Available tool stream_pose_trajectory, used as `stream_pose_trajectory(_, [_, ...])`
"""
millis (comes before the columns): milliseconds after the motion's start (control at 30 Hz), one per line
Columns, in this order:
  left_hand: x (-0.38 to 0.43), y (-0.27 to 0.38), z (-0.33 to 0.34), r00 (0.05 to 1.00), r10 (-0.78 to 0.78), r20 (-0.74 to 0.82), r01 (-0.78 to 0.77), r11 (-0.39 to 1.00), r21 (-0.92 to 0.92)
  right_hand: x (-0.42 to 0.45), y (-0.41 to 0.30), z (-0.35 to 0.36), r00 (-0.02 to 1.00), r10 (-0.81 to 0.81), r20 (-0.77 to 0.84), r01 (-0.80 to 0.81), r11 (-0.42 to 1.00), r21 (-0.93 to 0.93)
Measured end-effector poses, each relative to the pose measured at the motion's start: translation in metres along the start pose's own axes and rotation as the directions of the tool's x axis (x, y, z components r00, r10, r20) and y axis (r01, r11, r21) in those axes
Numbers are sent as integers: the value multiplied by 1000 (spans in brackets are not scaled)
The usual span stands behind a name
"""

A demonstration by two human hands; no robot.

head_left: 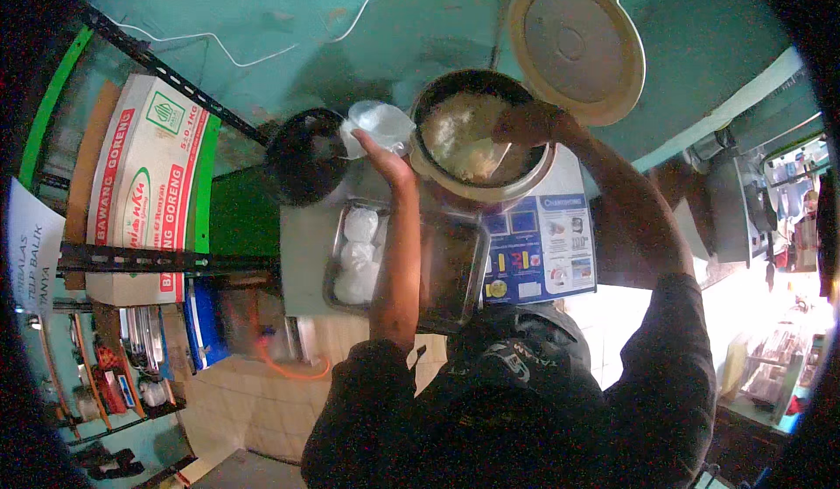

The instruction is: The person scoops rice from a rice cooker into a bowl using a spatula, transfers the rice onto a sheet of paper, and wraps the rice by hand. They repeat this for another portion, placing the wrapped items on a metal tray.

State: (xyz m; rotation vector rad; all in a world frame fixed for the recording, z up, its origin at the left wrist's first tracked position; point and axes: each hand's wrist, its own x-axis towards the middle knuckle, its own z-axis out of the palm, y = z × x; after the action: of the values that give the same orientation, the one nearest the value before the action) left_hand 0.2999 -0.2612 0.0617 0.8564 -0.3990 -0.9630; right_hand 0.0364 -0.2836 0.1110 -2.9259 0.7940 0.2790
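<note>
My left hand holds a clear plastic bag, its palm up under the bag, between a black round container and a large round pot. Over the pot's right side, my right hand reaches down into the white rice. A pale, flat utensil, perhaps a rice scoop, shows below its fingers; its outline is blurred. The pot has a light outer rim and a dark inner wall. Below my left forearm, a metal tray carries several white wrapped bundles along its left side.
A round lid leans against the green wall, right of the pot. The black round container stands at left. A printed blue-and-white box lies beside the tray. Shelving with a cardboard box borders the left.
</note>
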Motion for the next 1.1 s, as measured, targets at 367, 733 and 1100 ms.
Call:
stream_pose_trajectory(367, [-16, 41, 34, 987, -89, 136, 98, 993, -61, -41, -1, -41, 917, 182, -355, -132, 978, 160])
stream_pose_trajectory(733, [-92, -1, 91, 846, -265, 464, 395, 895, -209, -14, -115, -89, 221, 872, -437, -841, 397, 368])
stream_pose_trajectory(1100, [-73, -53, 78, 890, -68, 450, -95, 939, 330, -13, -159, -62, 290, 755, -588, -819, 514, 255])
